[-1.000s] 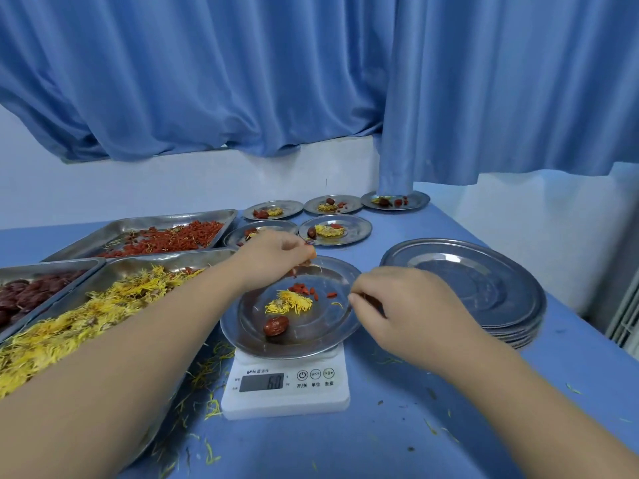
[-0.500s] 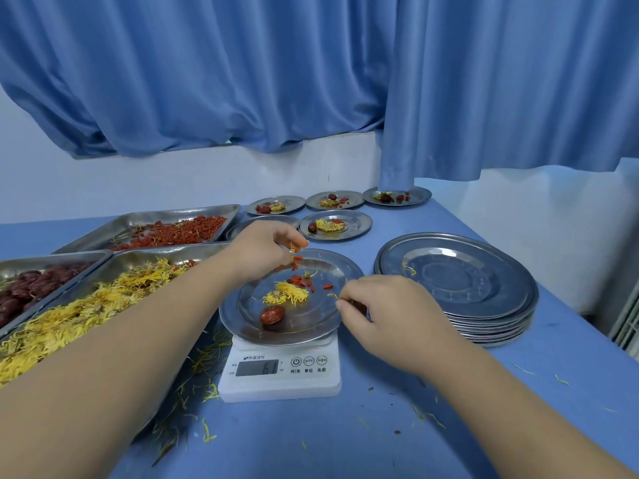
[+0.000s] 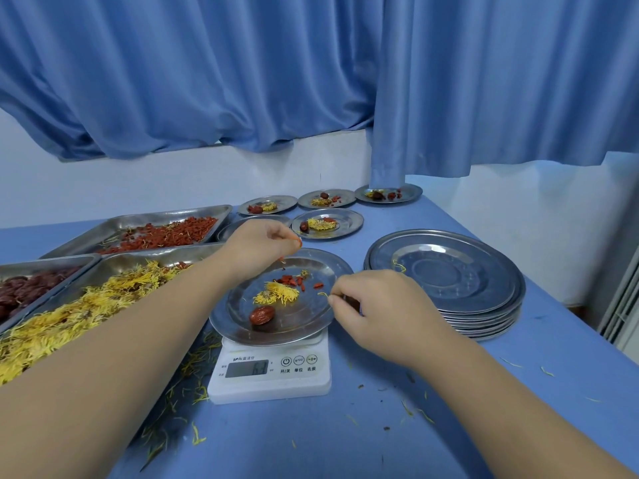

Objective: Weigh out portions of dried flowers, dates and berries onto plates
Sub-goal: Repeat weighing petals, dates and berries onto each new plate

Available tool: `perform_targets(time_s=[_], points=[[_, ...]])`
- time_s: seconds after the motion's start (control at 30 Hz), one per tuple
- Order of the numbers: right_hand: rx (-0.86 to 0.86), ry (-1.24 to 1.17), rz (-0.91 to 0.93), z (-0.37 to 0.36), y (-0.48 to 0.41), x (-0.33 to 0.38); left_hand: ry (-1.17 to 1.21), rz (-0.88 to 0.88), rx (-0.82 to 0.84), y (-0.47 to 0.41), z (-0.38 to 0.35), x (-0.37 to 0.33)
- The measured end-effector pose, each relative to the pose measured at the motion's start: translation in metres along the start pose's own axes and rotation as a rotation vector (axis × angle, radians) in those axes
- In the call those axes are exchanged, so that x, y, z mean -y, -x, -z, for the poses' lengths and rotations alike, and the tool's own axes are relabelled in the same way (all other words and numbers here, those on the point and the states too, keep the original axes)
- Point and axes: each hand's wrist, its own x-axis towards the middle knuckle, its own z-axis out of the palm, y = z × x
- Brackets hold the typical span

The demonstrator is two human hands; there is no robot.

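The date tray (image 3: 31, 288) lies farthest left of the left fingers, at the frame edge. The flower tray (image 3: 86, 305) lies just beside it, partly under the left forearm. The berry tray (image 3: 162, 233) lies beyond both, left of the left fingertips. Loose yellow petals lie on the blue table (image 3: 345, 444) near the forearm.

The left hand (image 3: 259, 247) hovers above the far-left rim of the weighing plate (image 3: 304, 316). Its fingers (image 3: 287, 236) are curled, and the thumb and forefinger pinch a red berry (image 3: 298, 240) at their tips.

The weighing plate rests on the scale (image 3: 269, 371), below the left fingertips and just left of the right ones. It holds a flower portion (image 3: 276, 293) near the centre and a berry portion (image 3: 294, 281) touching the flowers' far side. One date (image 3: 262, 315) lies on the near side, apart from the flowers. The scale display is on, but its digits are too blurred to read.

The right hand (image 3: 387, 309) is at the plate's right rim. Its fingers are curled, and the tips pinch a thin yellow petal (image 3: 323, 294) over the plate.

Five filled plates (image 3: 352, 221) stand beyond the left fingertips, near the wall. The left hand partly hides one of them. The stack of empty plates (image 3: 484, 271) stands to the right of the right fingers, just beyond the hand.
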Motion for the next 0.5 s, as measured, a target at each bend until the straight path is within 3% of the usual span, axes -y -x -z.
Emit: perform_targets(time_s=[0.5], points=[[-0.009,-0.014,-0.018,-0.001,0.001,-0.003,0.056,0.059,0.082,0.010,0.007,0.005]])
